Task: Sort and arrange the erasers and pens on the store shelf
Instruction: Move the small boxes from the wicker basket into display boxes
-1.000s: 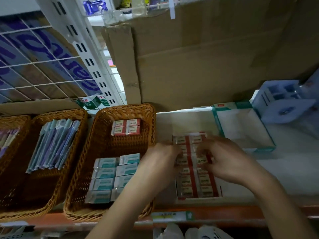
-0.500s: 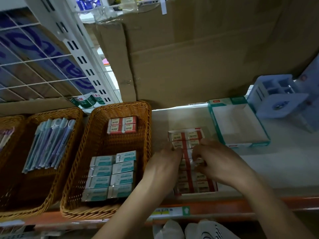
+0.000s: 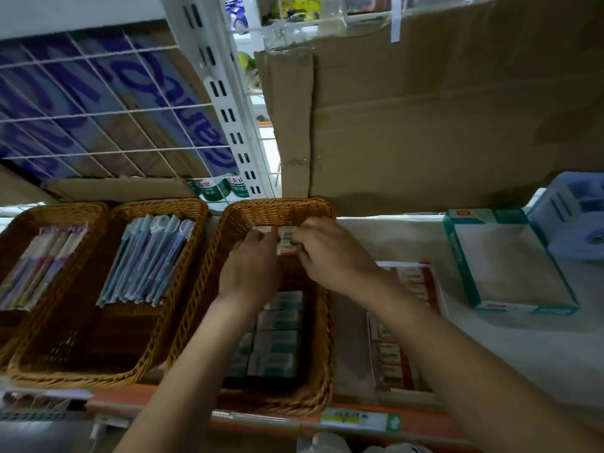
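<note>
Your left hand: fingers curled onto the red erasers.
Your right hand: pinching the same erasers.
Erasers' place: far end of the wicker basket, between your hands.

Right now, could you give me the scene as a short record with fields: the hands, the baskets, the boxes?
left hand: fingers curled on the red erasers
right hand: grips the same red erasers
eraser basket: red erasers at far end, teal erasers at near end
pen baskets: two, left of it, pens lying lengthwise
red eraser box: on shelf right of eraser basket, holds more red erasers
teal box: empty, farther right
</note>
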{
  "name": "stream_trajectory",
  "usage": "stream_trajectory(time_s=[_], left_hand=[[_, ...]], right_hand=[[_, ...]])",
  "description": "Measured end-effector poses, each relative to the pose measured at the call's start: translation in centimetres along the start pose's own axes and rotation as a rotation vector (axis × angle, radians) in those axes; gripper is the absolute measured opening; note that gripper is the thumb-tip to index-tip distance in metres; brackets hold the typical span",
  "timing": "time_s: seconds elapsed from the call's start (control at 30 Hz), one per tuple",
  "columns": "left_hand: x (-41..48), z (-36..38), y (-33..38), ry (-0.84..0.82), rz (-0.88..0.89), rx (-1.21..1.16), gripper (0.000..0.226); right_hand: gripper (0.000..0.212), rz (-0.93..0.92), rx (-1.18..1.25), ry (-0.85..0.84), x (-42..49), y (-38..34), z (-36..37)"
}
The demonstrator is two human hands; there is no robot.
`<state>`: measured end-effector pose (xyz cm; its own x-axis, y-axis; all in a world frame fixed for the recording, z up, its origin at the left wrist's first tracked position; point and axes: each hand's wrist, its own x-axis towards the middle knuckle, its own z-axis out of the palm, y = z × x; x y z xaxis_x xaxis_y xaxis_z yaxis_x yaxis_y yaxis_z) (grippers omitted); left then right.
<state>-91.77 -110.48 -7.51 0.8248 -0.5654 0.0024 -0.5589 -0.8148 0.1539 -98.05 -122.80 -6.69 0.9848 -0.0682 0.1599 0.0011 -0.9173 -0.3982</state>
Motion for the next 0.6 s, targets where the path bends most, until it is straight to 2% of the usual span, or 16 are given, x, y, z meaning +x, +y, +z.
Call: stream_trajectory(time_s=[0.17, 0.27, 0.37, 0.47, 0.6], left_hand=[[1.6, 1.9, -2.7, -0.093, -0.055, 0.060, 0.054], [1.6, 2.5, -3.1, -0.047, -0.074, 0.014, 0.048], [1.4, 2.4, -3.1, -0.041, -0.079, 0.002, 0.036], [1.1, 1.6, -3.2, -0.015, -0.055, -0.025, 0.028], [0.1, -1.2, -2.7, 0.066, -0.035, -0.103, 0.021]], right_hand=[[0.026, 0.100, -0.298, -0.117, 3.1, -1.1, 2.2], [0.037, 0.116, -0.335, -0.115, 3.2, -1.2, 2.8], [0.033, 0.077, -0.366, -0.133, 3.1, -0.9, 3.0], [0.029, 0.059, -0.319, -0.134, 3.1, -0.7, 2.8], [0.027, 0.083, -0.109, -0.075, 2.3, -0.4, 0.7]])
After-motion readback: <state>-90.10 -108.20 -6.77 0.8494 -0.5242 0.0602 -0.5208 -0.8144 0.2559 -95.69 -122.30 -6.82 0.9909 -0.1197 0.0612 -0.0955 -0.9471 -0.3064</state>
